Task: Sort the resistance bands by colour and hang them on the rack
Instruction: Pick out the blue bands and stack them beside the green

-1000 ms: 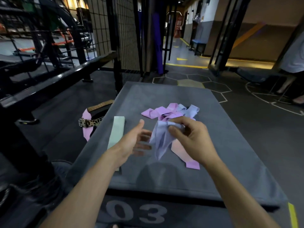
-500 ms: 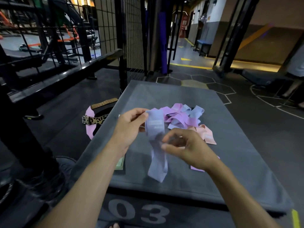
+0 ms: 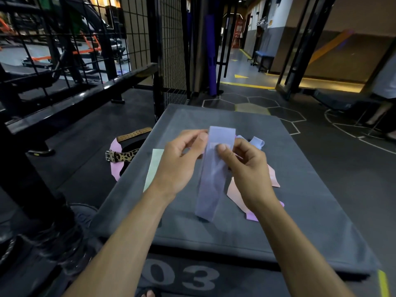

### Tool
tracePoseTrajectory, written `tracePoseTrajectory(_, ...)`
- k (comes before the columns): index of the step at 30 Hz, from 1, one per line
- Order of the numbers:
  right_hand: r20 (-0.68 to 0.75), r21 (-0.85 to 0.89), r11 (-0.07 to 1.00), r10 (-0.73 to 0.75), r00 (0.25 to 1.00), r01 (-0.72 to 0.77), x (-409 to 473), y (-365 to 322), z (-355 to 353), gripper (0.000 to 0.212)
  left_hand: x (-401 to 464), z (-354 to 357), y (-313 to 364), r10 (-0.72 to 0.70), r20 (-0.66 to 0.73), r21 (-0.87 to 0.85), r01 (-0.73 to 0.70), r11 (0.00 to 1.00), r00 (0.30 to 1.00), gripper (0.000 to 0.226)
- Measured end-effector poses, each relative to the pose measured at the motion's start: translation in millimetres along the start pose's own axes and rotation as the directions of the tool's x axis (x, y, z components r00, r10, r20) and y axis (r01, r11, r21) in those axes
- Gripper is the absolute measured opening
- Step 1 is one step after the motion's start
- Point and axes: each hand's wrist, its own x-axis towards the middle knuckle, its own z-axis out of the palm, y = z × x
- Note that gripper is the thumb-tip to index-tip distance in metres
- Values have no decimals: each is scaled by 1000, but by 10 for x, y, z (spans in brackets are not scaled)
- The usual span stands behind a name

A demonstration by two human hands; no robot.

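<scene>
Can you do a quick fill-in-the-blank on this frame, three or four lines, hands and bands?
1. Both the left hand and the right hand pinch the top of the ____ band.
2. The green band lies flat on the mat, on the ____ hand's side.
3. The number printed on the front below the mat is ____.
4. The leopard-print belt lies on the ____, off the mat.

Missing words: lavender; left; 03; floor

Left hand (image 3: 182,159) and right hand (image 3: 246,166) pinching top of lavender band (image 3: 211,179) hanging between them, over grey padded box (image 3: 300,211), green band (image 3: 153,168) beside left wrist, pink bands (image 3: 234,194) under right hand, leopard-print belt (image 3: 122,156) left of left hand
</scene>
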Motion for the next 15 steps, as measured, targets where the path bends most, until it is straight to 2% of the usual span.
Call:
tracePoseTrajectory(3, -104, 134, 989, 75, 992, -60, 29, -14, 41, 16, -51, 24, -110, -103, 206, -80, 122, 989, 973, 35)
tracePoseTrajectory(6, -169, 276, 953, 175, 970, -124, 59, -25, 51, 18, -67, -17, -361, -154, 339, 77, 136, 988, 928, 41)
tracePoseTrajectory(9, -181, 401, 903, 244, 953, -155, 94, -37, 46, 26, -121, -66, -624, -281, 442, 169, 229, 959, 852, 37)
tracePoseTrajectory(11, -208, 454, 877, 275, 939, -156, 111, -58, 35, 24, -182, -89, -758, -351, 486, 273, 242, 931, 800, 34)
tracePoseTrajectory(13, -255, 497, 852, 324, 911, -164, 150, -70, -5, 19, -209, -135, -860, -391, 487, 374, 218, 901, 781, 26)
tracePoseTrajectory(15, -313, 559, 815, 380, 870, -155, 189, -72, -98, 16, -209, -213, -943, -417, 474, 374, 251, 893, 776, 23)
